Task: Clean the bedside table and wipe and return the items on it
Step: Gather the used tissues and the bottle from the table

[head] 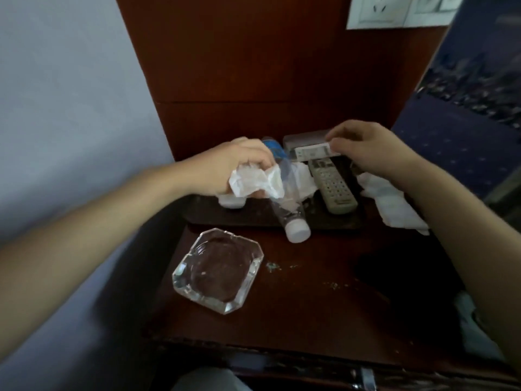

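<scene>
My left hand [239,165] grips a crumpled white tissue [255,180] above the back of the dark wooden bedside table [310,292]. My right hand [363,148] pinches a small white box [313,152] at the back right. Under them a clear plastic bottle [287,210] with a white cap lies on its side across a dark tray [248,217]. A grey remote control [332,187] lies on the tray too. A square glass ashtray [218,270] sits at the front left of the table.
More crumpled white tissue [392,201] lies at the table's right edge under my right forearm. A small white round lid [231,203] sits on the tray. Crumbs [273,266] dot the tabletop. A wooden panel rises behind, a pale wall at left, a blue bed at right.
</scene>
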